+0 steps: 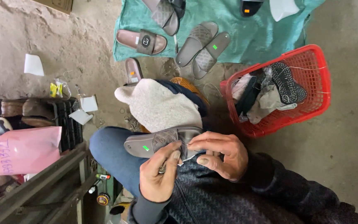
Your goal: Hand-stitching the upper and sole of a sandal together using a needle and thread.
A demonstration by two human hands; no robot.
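Two hands work one grey slide sandal [158, 143] on the person's lap: left hand [158, 176] pinches its strap, right hand [220, 153] clamps the heel end. Finished-looking grey sandals [199, 47] lie far off on the green cloth [249, 37]; unfinished pieces fill the red basket [315, 79].

Pink flat package [21, 151] far left; green sticker [146, 148] on slipper
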